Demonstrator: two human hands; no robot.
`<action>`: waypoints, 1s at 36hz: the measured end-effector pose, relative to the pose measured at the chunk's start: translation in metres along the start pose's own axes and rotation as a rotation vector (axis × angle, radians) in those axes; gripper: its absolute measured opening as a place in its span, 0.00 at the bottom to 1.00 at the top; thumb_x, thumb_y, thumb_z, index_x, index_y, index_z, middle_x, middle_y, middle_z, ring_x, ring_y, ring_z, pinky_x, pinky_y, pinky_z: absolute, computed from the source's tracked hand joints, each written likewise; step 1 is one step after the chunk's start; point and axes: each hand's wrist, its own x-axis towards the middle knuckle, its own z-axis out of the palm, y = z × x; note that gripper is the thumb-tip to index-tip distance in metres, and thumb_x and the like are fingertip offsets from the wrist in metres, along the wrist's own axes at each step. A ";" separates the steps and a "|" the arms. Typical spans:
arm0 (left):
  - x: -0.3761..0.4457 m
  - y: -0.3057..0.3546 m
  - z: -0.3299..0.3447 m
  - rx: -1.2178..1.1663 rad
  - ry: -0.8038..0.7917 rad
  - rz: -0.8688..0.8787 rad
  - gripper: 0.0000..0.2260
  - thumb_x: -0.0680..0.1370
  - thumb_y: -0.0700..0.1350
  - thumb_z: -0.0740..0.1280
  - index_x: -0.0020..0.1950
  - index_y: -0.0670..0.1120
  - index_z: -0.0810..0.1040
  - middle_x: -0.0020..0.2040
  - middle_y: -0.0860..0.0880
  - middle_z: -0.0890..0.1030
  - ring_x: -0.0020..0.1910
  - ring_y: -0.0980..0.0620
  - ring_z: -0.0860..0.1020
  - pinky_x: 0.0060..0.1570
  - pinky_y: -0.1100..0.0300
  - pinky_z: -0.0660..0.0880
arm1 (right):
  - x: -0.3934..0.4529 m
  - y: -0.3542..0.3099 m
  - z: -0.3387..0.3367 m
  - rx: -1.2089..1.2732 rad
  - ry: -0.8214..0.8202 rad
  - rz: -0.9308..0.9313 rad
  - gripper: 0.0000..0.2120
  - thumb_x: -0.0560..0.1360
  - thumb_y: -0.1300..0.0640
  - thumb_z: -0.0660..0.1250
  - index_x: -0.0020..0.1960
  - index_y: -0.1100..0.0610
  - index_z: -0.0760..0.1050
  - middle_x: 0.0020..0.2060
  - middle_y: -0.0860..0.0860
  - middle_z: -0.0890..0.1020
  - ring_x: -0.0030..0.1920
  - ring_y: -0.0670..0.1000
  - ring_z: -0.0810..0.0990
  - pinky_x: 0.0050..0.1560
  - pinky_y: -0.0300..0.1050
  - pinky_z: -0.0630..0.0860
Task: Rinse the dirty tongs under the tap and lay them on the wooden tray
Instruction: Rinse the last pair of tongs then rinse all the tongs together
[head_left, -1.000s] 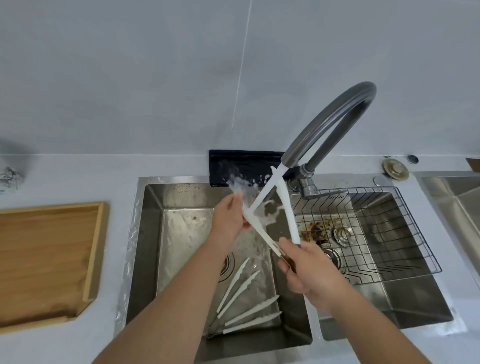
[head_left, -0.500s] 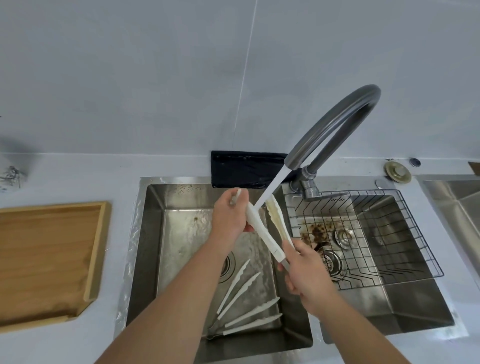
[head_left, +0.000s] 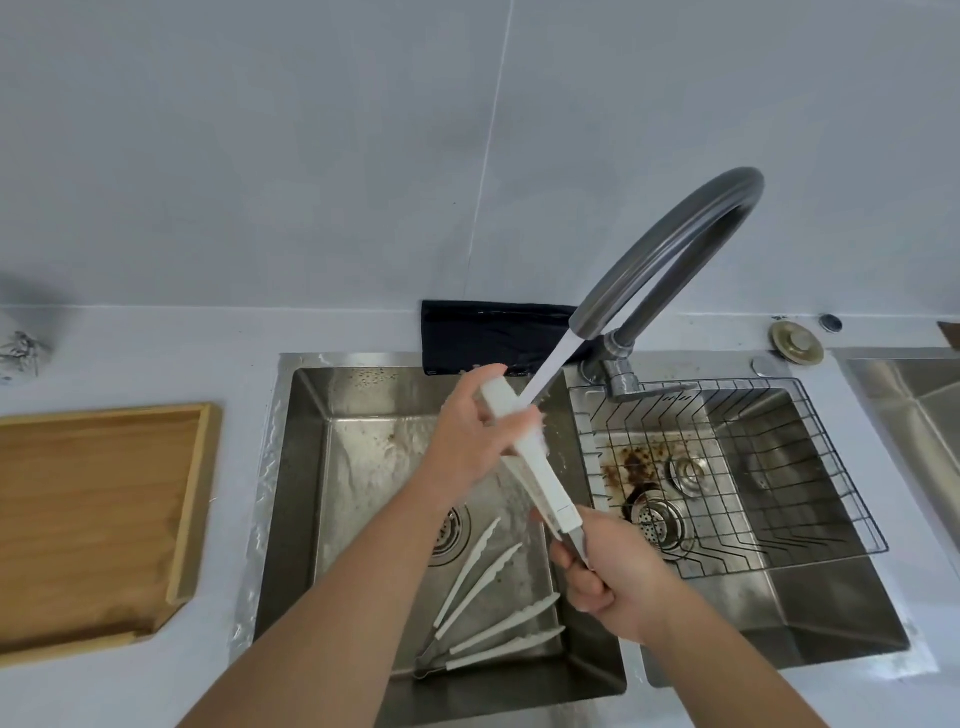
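Your white tongs (head_left: 535, 457) sit closed under the tap (head_left: 670, 260) stream — your left hand (head_left: 467, 441) curls its fingers around the tips, your right hand (head_left: 608, 571) clamps the metal handle. Two more pairs of tongs (head_left: 493, 618) lie in the left sink basin (head_left: 306, 467); one wooden tray (head_left: 98, 514) sits left — both forearms reach in from below.

White tongs (head_left: 535, 457) slant under the tap (head_left: 670, 260) stream, arms together; wooden tray (head_left: 98, 514) sits bare at left
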 end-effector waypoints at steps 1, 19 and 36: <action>0.002 0.003 0.002 -0.015 0.054 -0.004 0.22 0.77 0.42 0.72 0.70 0.47 0.72 0.52 0.42 0.84 0.45 0.48 0.86 0.42 0.51 0.84 | 0.000 0.001 0.001 0.007 -0.008 0.007 0.16 0.83 0.62 0.52 0.62 0.63 0.76 0.28 0.53 0.72 0.18 0.45 0.59 0.20 0.34 0.50; -0.006 0.012 -0.003 0.076 -0.071 0.008 0.42 0.72 0.46 0.77 0.80 0.52 0.57 0.67 0.56 0.74 0.61 0.60 0.77 0.51 0.65 0.79 | -0.010 -0.011 0.018 -0.468 0.090 -0.384 0.02 0.80 0.52 0.67 0.50 0.49 0.77 0.30 0.50 0.78 0.21 0.44 0.70 0.22 0.37 0.65; -0.032 -0.024 0.011 -0.067 0.137 -0.290 0.18 0.77 0.33 0.65 0.64 0.50 0.77 0.38 0.47 0.83 0.32 0.54 0.81 0.35 0.59 0.78 | 0.010 -0.014 0.040 -0.486 0.152 -0.408 0.07 0.77 0.62 0.62 0.50 0.53 0.77 0.33 0.53 0.75 0.26 0.48 0.70 0.23 0.41 0.66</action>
